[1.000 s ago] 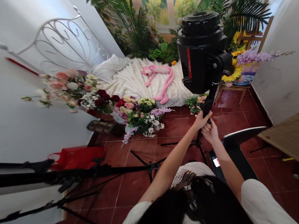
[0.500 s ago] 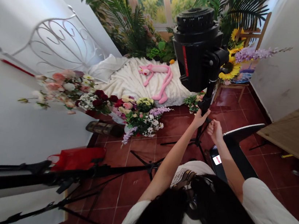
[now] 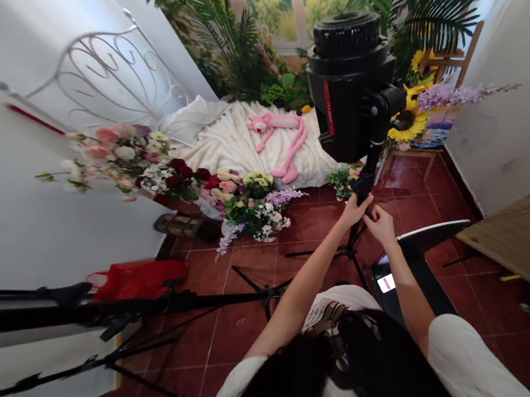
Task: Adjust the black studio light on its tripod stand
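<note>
A black studio light (image 3: 344, 98) with a red stripe stands upright on a black light stand (image 3: 353, 237) in front of me. My left hand (image 3: 353, 213) is wrapped round the stand's pole just below the light's mount, thumb along the near side. Close on its right, my right hand (image 3: 380, 225) is closed at the side of the pole, fingers pinched where a dark knob sticks out. The fingers mostly cover that knob. Below my hands, the stand's legs spread on the red tiles.
A second black stand (image 3: 212, 301) reaches in from the left, beside a red bag (image 3: 142, 279). Flower bunches (image 3: 249, 206) border a white blanket (image 3: 224, 141) bearing a pink plush toy (image 3: 293, 153). A black chair (image 3: 419, 271) is at right; sunflowers (image 3: 406, 121) stand behind the light.
My right hand has moved slightly left and up, closer to the pole, and its fingers have turned inward at the knob. The left hand keeps its grip; the light stays put.
</note>
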Available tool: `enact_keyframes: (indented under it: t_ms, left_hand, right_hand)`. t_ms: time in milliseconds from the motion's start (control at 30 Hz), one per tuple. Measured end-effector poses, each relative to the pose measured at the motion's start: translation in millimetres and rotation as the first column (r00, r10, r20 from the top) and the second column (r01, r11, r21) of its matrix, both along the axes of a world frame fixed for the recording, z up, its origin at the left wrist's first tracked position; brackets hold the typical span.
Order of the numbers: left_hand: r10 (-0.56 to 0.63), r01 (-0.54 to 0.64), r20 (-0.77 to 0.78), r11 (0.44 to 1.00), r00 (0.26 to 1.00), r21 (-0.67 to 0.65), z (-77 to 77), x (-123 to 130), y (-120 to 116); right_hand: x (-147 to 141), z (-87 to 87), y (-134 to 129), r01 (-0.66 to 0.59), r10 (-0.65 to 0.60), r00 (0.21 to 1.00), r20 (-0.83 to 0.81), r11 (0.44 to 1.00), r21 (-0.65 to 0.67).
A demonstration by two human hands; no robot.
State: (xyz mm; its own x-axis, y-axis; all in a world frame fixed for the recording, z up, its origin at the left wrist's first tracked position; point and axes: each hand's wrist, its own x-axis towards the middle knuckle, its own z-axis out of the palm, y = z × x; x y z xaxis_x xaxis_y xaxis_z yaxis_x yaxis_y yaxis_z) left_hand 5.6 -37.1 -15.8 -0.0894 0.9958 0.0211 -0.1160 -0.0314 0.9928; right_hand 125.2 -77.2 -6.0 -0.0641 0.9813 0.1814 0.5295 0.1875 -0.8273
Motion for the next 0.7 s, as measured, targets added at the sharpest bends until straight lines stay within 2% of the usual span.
enact_keyframes:
  t_ms: [100,167,233,267,333,367,433,567,700]
  left_hand:
    - [0.006,-0.006,-0.003,1.000,1.000,0.003,-0.5,-0.5,1.0]
    - [0.012,-0.012,-0.001,1.000,1.000,-0.006,-1.3,-0.7,1.6]
    - [0.016,-0.016,0.002,0.999,1.000,-0.028,-2.7,-0.6,2.1]
    - [0.021,-0.021,0.002,0.999,1.000,-0.041,-3.5,-0.4,2.1]
    - [0.035,-0.035,-0.004,0.997,0.999,-0.065,-4.6,-0.1,1.8]
    - [0.040,-0.041,-0.008,0.997,0.999,-0.071,-4.7,-0.1,1.4]
    - [0.042,-0.043,-0.011,0.996,0.999,-0.073,-3.7,-0.3,0.2]
    - [0.034,-0.035,-0.014,0.997,0.999,-0.069,0.3,-1.0,-1.2]
    - [0.033,-0.033,-0.005,0.998,0.999,-0.061,-1.6,-1.1,0.8]
  right_hand:
    - [-2.0,-6.6,8.6,-0.002,-0.002,0.998,-0.063,0.998,-0.066]
    - [-5.3,-10.5,11.1,-0.040,-0.001,0.982,-0.187,0.975,-0.218]
    - [-10.2,-12.6,10.7,-0.180,-0.001,0.910,-0.414,0.900,-0.397]
    - [-13.1,-12.9,9.6,-0.281,-0.010,0.840,-0.542,0.847,-0.452]
    - [-18.7,-12.0,6.3,-0.462,-0.050,0.664,-0.746,0.757,-0.462]
    - [-21.0,-11.2,4.5,-0.516,-0.076,0.585,-0.808,0.734,-0.443]
    - [-24.0,-9.5,0.9,-0.557,-0.130,0.482,-0.867,0.717,-0.418]
    - [-22.4,-7.4,-4.7,-0.561,-0.184,0.414,-0.891,0.719,-0.409]
    - [-16.5,-4.1,-8.2,-0.553,-0.172,0.440,-0.882,0.721,-0.417]
